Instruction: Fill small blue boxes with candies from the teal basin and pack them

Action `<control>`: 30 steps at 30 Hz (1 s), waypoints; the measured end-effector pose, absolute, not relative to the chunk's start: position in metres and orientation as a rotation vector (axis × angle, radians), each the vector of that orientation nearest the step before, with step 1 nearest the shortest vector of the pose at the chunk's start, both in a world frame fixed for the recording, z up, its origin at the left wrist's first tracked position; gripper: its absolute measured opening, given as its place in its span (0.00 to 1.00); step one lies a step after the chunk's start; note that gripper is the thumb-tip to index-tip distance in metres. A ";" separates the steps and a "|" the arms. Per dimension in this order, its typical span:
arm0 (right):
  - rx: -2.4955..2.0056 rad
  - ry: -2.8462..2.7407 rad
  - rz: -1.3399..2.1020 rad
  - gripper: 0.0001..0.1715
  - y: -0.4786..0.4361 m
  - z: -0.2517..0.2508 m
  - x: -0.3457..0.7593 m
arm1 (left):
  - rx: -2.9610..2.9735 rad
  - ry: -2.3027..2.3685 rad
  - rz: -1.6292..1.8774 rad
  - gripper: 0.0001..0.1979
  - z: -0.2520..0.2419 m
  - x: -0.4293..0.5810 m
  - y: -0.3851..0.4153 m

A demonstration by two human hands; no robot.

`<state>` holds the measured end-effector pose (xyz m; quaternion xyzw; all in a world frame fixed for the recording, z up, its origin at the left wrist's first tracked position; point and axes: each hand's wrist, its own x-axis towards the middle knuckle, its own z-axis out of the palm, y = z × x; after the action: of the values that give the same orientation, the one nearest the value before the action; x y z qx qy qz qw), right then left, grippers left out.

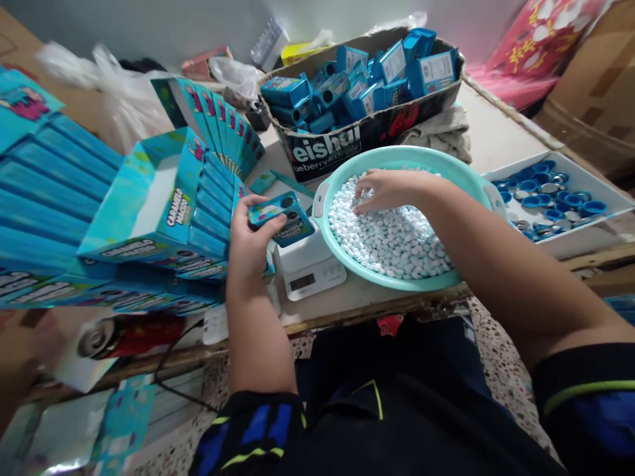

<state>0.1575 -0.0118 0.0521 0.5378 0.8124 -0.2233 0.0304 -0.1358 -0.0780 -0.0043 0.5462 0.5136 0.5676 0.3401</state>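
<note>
My left hand [255,228] is wrapped round a small blue tin [294,228] with a dark round opening in its top. The tin is tilted over a white digital scale [315,268], and I cannot tell whether they touch. Just right of it stands a turquoise basin [342,261] of small white and pale-blue candies [397,244]. My right hand [380,190] reaches into the basin, its fingers curled round some candies at the surface. Part of its fingertips is hidden among them.
Behind the basin, a cardboard box [337,135] is heaped with blue tins [391,63]. A white tray [570,235] of blue and silver caps [550,195] lies to the right. Blue display boxes [143,198] are stacked at left, above a red drink can [129,336].
</note>
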 end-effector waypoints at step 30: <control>1.616 2.568 -0.578 0.12 -0.008 0.045 0.161 | 1.845 1.754 1.794 0.15 -0.005 -0.120 -0.082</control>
<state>0.1611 -0.0078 0.0448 0.5230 0.8311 -0.1871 0.0261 -0.1202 -0.0823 -0.0045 0.5925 0.5631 0.5759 0.0136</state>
